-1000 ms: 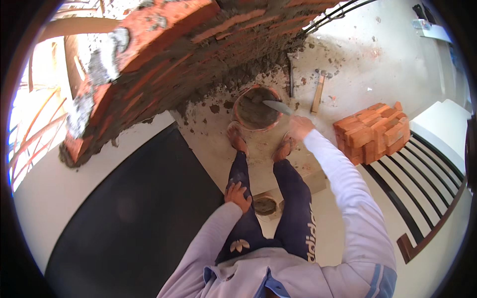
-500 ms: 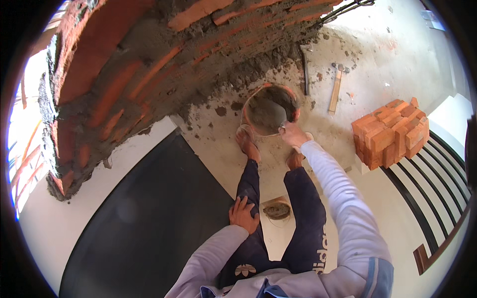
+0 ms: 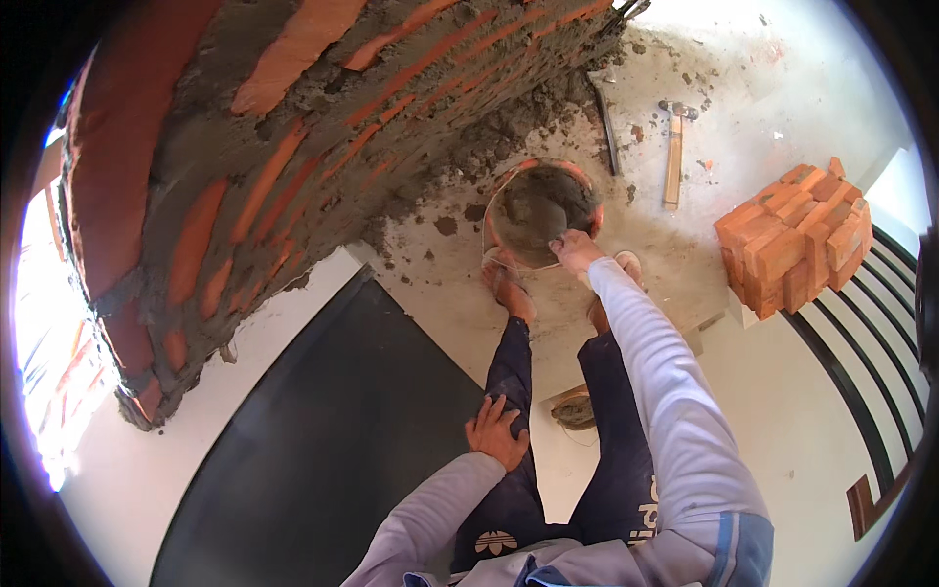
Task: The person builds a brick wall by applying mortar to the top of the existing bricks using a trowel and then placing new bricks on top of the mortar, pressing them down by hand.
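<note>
A round orange bucket (image 3: 541,210) of grey mortar stands upright on the floor beside the feet.

**Hand at mortar bucket beside brick wall**

Right hand (image 3: 575,250) reaches into the bucket (image 3: 541,210) of grey mortar. Left hand (image 3: 497,431) rests flat on the left thigh. Brick wall (image 3: 293,147) stands left; stacked bricks (image 3: 792,245) lie right, hammer (image 3: 673,147) nearby.

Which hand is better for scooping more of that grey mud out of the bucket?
The right hand, probably. It is stretched out at the rim of the bucket of grey mortar, fingers curled there. The left hand rests flat on the left knee, far back from the bucket.
</note>
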The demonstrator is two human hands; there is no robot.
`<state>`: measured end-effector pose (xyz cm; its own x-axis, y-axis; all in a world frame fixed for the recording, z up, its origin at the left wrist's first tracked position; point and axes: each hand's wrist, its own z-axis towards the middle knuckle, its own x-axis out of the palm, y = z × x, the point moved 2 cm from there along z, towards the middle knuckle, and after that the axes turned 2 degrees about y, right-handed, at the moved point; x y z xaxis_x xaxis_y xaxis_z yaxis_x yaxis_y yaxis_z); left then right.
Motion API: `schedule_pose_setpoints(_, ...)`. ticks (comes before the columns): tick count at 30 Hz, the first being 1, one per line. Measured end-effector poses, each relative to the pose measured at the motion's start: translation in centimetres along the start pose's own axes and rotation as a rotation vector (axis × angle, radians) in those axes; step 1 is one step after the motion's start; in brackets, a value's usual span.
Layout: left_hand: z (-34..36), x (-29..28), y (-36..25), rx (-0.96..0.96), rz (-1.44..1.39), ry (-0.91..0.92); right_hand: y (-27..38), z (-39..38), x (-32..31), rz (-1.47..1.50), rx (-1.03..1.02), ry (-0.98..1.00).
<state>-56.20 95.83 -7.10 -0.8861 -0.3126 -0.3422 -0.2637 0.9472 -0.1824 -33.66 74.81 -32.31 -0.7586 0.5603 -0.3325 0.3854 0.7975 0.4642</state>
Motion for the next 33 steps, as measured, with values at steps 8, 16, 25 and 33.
schedule_pose_setpoints(8, -0.1, -0.1, 0.5, 0.022, 0.027, -0.036, -2.3, 0.3, 5.3, 0.204, -0.082, -0.072)
schedule_pose_setpoints(16, 0.3, -1.4, 0.3, 0.097, 0.005, -0.053, -5.2, -3.4, 2.4, 0.873, -0.047, 0.344)
schedule_pose_setpoints(25, -0.1, -3.0, 1.2, 0.090, -0.014, -0.007, 6.1, -29.4, -19.1, 0.788, -0.118, 0.368)
schedule_pose_setpoints(33, -1.3, -5.2, 3.0, 0.213, -0.199, 0.087, 20.9, -44.1, -43.1, 0.387, -0.282, -0.090)
